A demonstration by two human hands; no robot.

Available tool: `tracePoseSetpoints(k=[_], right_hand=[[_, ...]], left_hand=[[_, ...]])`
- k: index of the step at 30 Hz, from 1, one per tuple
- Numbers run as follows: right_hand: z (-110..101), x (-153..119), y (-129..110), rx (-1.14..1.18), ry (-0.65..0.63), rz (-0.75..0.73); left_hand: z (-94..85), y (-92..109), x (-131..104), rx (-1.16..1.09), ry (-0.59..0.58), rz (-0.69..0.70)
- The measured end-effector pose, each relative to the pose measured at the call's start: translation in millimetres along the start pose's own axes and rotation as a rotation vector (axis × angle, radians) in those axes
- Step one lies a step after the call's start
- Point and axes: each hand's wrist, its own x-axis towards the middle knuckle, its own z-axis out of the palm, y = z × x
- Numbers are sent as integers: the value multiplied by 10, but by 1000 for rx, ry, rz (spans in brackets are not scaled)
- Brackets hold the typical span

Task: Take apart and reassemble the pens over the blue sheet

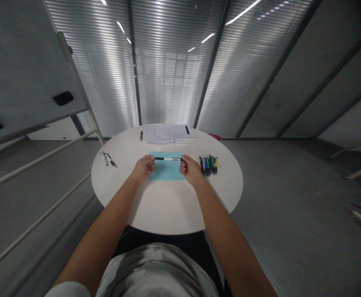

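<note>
Stretched level between my two hands is a black-and-white pen (168,159). My left hand (144,168) pinches its left end, and my right hand (191,168) pinches the right end. Beneath the pen lies a light blue sheet (167,172) on the round white table (168,206). Just right of my right hand sits a group of several pens (209,166) in black, blue, green and yellow, laid side by side. Two white-and-black pens (110,160) lie to the left of my left hand.
A stack of printed papers (167,134) rests at the table's far side, with a dark pen (141,135) left of it. A whiteboard on a pale metal frame (95,123) stands close on the left. Glass panels with blinds (168,74) rise behind the table.
</note>
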Motion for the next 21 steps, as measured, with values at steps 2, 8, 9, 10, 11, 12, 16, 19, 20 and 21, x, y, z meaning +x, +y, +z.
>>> tracePoseSetpoints(k=[2,8,9,10,11,12,16,19,20,21], right_hand=[[-3,-1,4,-9,-3,-14],[13,-23,-12,5,-4,-8],[16,-25,-15,4,-5,-9],[17,-26,-16,1,-5,-12],[17,-26,-16,-3,-6,-16],[17,-25,-14,-8,-5,-19],[7,-15,-4,-35,20,-35],[-1,-8,2,-40,34,-42],[-2,-7,4,-41,35,-43],[-4,-7,4,-45,35,-43]], left_hand=[[-2,-5,8,0,17,1],[-6,-15,33,7,43,4],[-7,-14,35,9,43,3],[-7,-13,36,11,42,3],[-8,-11,36,12,42,4],[-9,-9,35,12,42,5],[-11,-5,28,9,46,-4],[-3,0,20,12,39,-17],[1,2,18,13,37,-20],[5,4,16,12,40,-20]])
